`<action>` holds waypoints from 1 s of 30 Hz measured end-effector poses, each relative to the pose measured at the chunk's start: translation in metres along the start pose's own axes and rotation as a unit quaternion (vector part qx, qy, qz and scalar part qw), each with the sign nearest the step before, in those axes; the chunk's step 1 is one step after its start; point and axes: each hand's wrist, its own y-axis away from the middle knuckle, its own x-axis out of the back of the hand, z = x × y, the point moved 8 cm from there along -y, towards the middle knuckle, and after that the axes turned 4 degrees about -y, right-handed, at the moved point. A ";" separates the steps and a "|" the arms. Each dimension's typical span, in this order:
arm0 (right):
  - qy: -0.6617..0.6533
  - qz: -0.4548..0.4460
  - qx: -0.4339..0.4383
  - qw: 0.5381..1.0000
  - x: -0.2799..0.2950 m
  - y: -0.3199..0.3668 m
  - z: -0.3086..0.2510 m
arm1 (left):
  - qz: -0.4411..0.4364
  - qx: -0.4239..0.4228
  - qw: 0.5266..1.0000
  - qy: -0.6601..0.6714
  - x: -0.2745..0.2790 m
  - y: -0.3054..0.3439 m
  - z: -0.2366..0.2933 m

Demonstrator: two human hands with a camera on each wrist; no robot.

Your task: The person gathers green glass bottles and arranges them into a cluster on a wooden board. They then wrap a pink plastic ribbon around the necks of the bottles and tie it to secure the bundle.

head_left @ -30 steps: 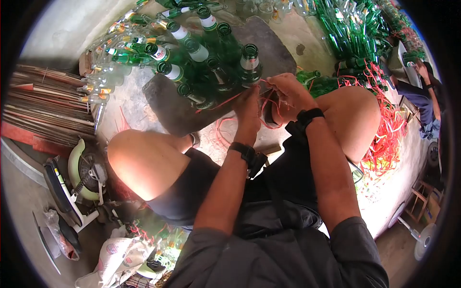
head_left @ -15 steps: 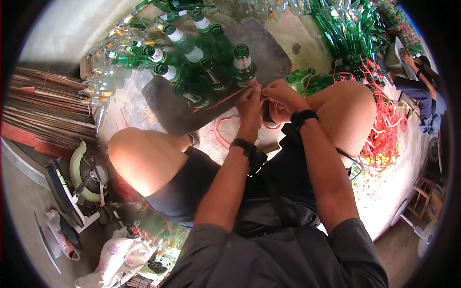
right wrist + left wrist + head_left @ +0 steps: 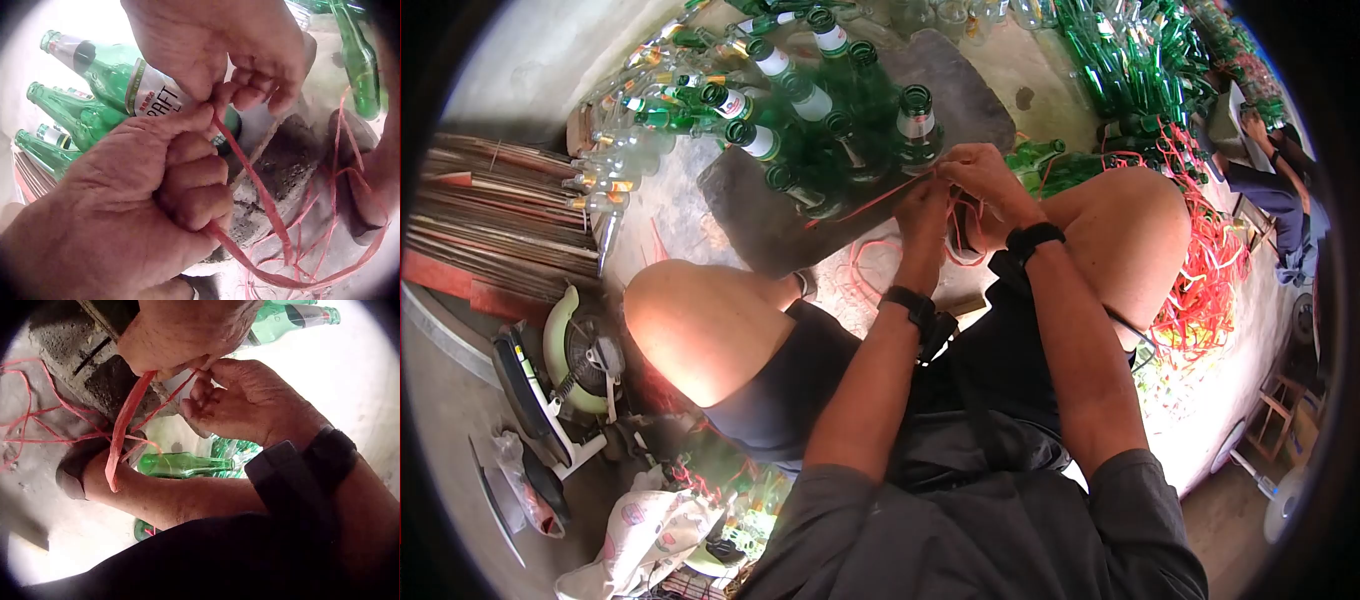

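Several green glass bottles (image 3: 917,140) stand close together on a dark stone slab (image 3: 745,222). A red plastic string (image 3: 865,208) runs along the front foot of the group to my hands. My left hand (image 3: 922,212) grips the string in curled fingers, with its thumb against the forefinger at the bottles' near right side. Just beside it my right hand (image 3: 990,182) pinches the string between thumb and forefinger, its other fingers loosely bent. In the right wrist view, ends of the red string (image 3: 259,181) hang from the hands, close to a labelled bottle (image 3: 153,94).
Loose red string (image 3: 1200,290) lies heaped beyond my right knee. Green bottles (image 3: 1120,70) are piled at the back right, clear ones (image 3: 615,165) lie at the left. Wooden strips (image 3: 500,215) are stacked far left. Another person's arm (image 3: 1260,130) shows at the right edge.
My hands have come together at the string; the right hand has turned over, its back now upward, close against the left. The bottles stay on the slab.
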 end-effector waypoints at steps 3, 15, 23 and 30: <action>0.011 -0.004 0.008 1.000 0.000 -0.005 0.005 | 0.008 -0.010 1.000 -0.002 0.000 0.002 0.001; -0.121 -0.055 -0.105 0.986 -0.008 0.008 0.014 | -0.052 0.171 0.958 0.225 -0.013 0.018 -0.014; -0.200 -0.052 -0.112 0.972 -0.011 0.016 0.005 | -0.093 0.208 0.935 0.272 -0.024 0.012 -0.029; -0.191 -0.067 -0.124 0.971 -0.012 0.016 0.010 | -0.053 0.186 0.928 0.320 -0.026 0.015 -0.025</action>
